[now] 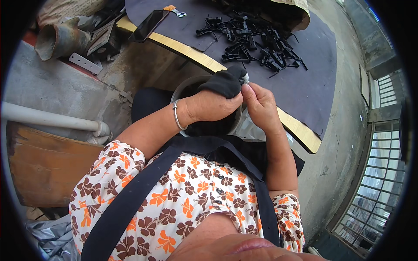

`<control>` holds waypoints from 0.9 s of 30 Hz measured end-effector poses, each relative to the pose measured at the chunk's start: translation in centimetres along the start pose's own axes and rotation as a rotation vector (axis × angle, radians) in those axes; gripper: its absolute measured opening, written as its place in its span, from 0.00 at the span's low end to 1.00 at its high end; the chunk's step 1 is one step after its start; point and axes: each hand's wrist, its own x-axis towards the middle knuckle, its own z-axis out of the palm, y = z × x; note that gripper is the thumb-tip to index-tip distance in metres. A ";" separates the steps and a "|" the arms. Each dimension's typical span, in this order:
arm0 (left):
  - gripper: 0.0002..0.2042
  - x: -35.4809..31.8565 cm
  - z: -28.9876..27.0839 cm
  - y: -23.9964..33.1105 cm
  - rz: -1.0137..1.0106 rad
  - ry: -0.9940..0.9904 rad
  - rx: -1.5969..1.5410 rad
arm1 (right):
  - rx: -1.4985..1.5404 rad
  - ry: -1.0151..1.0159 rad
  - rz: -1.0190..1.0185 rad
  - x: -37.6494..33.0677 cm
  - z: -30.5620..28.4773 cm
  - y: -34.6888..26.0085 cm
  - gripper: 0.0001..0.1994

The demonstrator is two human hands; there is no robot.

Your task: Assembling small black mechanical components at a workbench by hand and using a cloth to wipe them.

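Note:
Close to the table's near edge, my two hands meet over a round bucket [176, 93] with a dark inside. My left hand [211, 105], with a silver bangle at its wrist, is closed on a bunched black cloth [222, 83] that covers part of its fingers. A small whitish piece [246, 78] sticks out at the cloth's right end. There, my right hand [261, 102] is closed in a pinch, thumb against the fingers; what lies between them is too small to make out. Beyond, a pile of black plastic clip-like parts [250, 39] lies on the table's dark mat [300, 93].
A dark phone [150, 24] and a small wrench [179, 14] with an orange piece lie at the table's far left. A brown sack [300, 9] stands behind the pile. Left of me are a rusty pipe fitting [63, 39], a white pipe [52, 116] and a wooden board [48, 167].

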 end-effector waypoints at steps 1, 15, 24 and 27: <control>0.07 -0.2 -0.1 0.0 0.014 -0.058 0.069 | 0.039 0.000 0.013 -0.1 0.4 0.4 0.15; 0.12 3.5 -1.0 -5.5 -0.054 -0.044 0.785 | -0.182 0.238 -0.075 0.5 -0.8 -1.0 0.15; 0.10 3.4 -0.5 -4.6 -0.056 0.229 0.172 | -0.541 0.364 -0.445 0.7 -0.7 0.0 0.09; 0.11 3.8 -1.0 -3.6 -0.234 0.180 -0.057 | -0.661 0.486 -0.367 0.8 -0.8 -0.2 0.11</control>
